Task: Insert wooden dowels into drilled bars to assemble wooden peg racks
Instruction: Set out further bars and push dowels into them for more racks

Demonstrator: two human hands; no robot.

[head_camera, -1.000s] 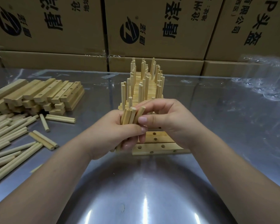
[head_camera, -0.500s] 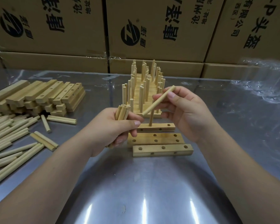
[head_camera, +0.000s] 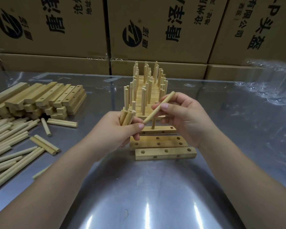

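Well to the left of the left hand lie loose dowels: light, stiff, smooth sticks (likely to roll on the metal table). That hand grips a bundle of dowels upright in curled fingers. Below and between the hands sits the drilled bar, one standing dowel in it. The right hand pinches a single dowel near its middle, tilted; a hold nearer the top would probably steer its tip better. A second ago the hands met at the bundle; now they are apart, this dowel drawn free.
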